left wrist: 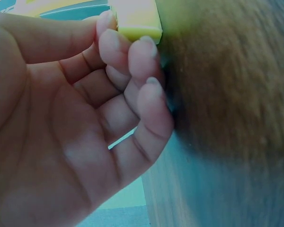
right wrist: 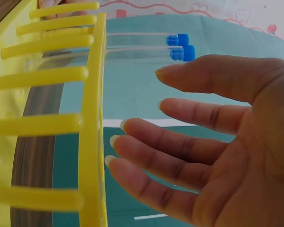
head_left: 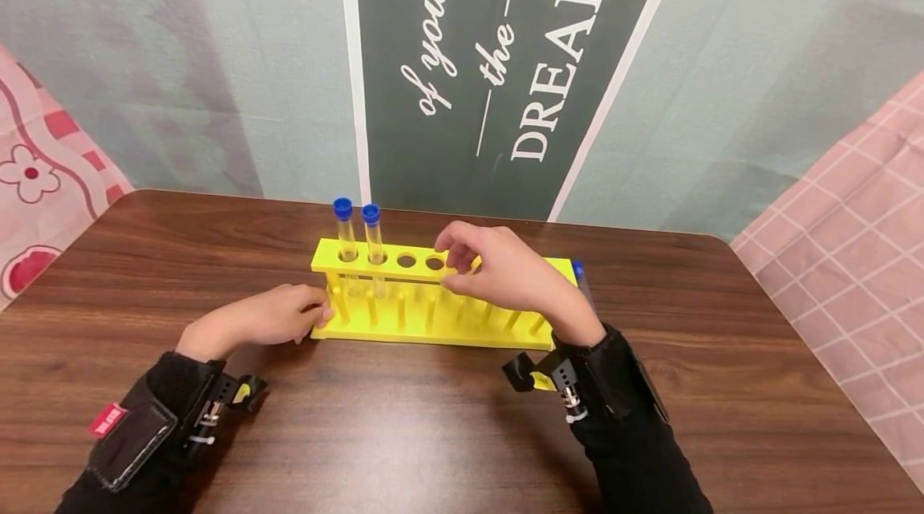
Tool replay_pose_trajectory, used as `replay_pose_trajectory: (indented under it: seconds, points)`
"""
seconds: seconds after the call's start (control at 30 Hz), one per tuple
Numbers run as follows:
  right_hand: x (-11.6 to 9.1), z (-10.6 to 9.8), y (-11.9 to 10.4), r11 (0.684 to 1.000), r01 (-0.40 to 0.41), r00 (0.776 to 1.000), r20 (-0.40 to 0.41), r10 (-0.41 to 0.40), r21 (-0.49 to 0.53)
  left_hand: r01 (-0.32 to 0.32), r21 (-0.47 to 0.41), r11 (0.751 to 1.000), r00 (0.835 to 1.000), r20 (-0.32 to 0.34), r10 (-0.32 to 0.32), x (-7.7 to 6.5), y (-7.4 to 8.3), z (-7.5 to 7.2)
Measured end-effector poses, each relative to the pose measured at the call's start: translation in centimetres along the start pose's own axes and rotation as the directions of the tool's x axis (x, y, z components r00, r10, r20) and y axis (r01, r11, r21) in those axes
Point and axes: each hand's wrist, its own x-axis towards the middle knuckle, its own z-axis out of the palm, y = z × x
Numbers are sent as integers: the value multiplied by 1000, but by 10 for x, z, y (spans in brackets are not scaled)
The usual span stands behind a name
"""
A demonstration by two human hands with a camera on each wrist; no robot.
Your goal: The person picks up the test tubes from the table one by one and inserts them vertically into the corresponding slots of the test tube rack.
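Note:
A yellow test tube rack [head_left: 433, 331] stands on the table, with a row of pegs along its front. Two clear test tubes with blue caps, the outer one [head_left: 342, 211] and its neighbour [head_left: 371, 216], stand upright in the holes at its left end. My left hand [head_left: 277, 315] holds the rack's lower left corner, thumb and index fingertip on the yellow edge [left wrist: 139, 30] in the left wrist view. Over the top plate hovers my right hand [head_left: 498, 265], fingers spread and loosely bent. Nothing is between them in the right wrist view, where both blue caps [right wrist: 182, 53] appear beyond the thumb.
Behind the rack's right end, another blue cap [head_left: 578, 269] shows, its tube mostly hidden. The brown wooden table [head_left: 404, 434] ends at a hanging cloth backdrop [head_left: 289, 97] with lettering. Pink cloth hangs at both sides.

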Motion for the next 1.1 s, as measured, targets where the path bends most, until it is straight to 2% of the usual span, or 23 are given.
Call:
replay_pose_trajectory:
  seconds: [0.27,0.53,1.1]
  points:
    - [-16,-2,7,1000,1,999,-53,-2,-21,-15,-2,1000,1000,3,15,0,-2,0]
    - [-34,-7,17,997,-34,995,-93,27,-74,-20,-4,1000,1000,3,20,1,-2,1]
    - [-69,-24,49,990,-116,982,-160,101,-85,-17,-2,1000,1000,6,17,0,-1,0]
